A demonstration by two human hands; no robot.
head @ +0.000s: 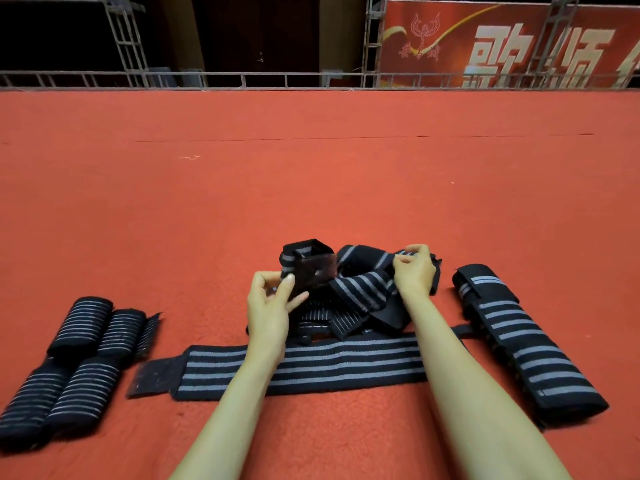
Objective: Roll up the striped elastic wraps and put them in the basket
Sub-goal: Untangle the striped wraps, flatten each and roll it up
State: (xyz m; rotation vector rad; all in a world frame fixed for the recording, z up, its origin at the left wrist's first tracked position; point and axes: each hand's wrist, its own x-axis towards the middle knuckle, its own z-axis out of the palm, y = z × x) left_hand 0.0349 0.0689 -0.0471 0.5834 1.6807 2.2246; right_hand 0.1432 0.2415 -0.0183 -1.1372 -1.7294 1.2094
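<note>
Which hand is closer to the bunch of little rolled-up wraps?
Left. The left hand is to the right of the rolled-up wraps, not touching. The right hand is farther right, past the left hand. Both pinch the loose wrap.

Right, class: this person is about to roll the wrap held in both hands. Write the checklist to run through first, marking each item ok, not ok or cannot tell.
1. Left hand grips the velcro end: ok.
2. Right hand pinches the held wrap along its striped length: ok.
3. Held wrap lies straight, without twists: not ok, it is bunched over a loose pile.
4. Held wrap is free of the pile beneath: cannot tell.
5. Rolled wraps sit apart, to the left: ok.
6. Basket within sight: not ok, none shows.
</note>
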